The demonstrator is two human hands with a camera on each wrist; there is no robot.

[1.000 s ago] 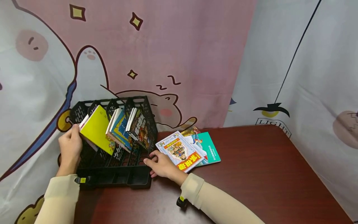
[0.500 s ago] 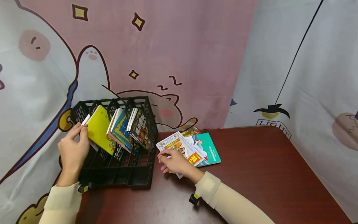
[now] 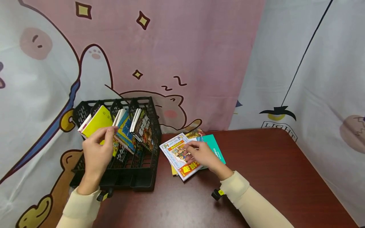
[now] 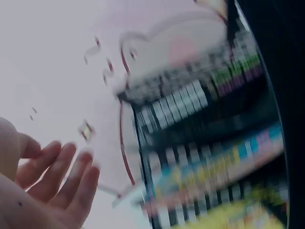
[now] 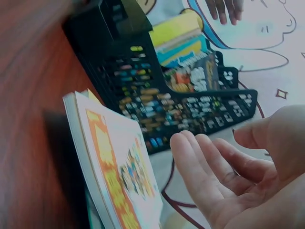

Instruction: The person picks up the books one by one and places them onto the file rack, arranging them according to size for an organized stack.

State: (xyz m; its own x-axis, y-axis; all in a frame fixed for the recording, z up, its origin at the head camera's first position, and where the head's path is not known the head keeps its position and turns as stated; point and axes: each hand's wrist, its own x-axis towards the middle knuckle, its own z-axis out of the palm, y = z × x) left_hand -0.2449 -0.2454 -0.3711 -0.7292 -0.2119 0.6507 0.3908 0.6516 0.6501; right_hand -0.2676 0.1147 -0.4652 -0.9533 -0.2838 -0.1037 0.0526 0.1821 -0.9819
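My left hand [image 3: 98, 150] hovers in front of the black book rack [image 3: 142, 180], its fingers loosely bent and holding nothing. Behind it a yellow book [image 3: 97, 122] leans in a left slot, partly hidden by the hand. Blue-covered books [image 3: 124, 129] and dark-covered books [image 3: 144, 129] fill slots farther right. Above a white book with an orange title [image 3: 175, 155] my right hand [image 3: 203, 155] hangs with relaxed fingers and nothing in them. In the right wrist view, its fingertips stay apart from that white book [image 5: 121, 157].
Under the white book lie a green book [image 3: 214, 145], a brownish-covered book [image 3: 196, 133] and a yellow one whose edge [image 3: 174, 171] shows. The reddish-brown table [image 3: 271, 171] extends right and forward. A printed curtain [image 3: 205, 63] hangs behind the rack.
My left hand has left the yellow book's edge and moved right and toward the front. My right hand has moved from the rack's right front corner to over the loose books.
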